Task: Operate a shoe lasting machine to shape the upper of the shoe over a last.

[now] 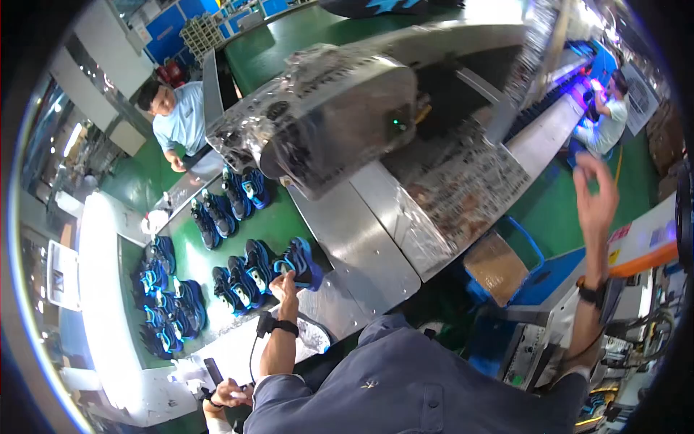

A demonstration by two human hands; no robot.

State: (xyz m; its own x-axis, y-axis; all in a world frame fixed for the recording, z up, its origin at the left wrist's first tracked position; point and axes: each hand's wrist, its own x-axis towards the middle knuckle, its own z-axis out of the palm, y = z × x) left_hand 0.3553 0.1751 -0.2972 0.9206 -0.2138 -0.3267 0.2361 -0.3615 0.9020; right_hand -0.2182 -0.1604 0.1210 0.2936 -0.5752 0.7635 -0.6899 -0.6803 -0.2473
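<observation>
My left hand (285, 283) reaches out over the green conveyor belt. Its fingers are closed on the near end of a black sneaker (306, 265) with bright blue trim. Just left of it stands a group of matching sneakers (246, 276), close together. My right hand (597, 199) is raised far to the right, away from the shoes. Its fingers are stretched and apart, and nothing shows in them. Below it, a dark band circles the wrist.
More sneakers (173, 307) stand along the belt (189, 259). A film-wrapped machine (340, 116) rises ahead beside a metal table (361, 257). Another person's hand (230, 393) is at lower left. Co-workers (177, 116) are at far left and far right. A cardboard-topped stool (495, 267) stands right.
</observation>
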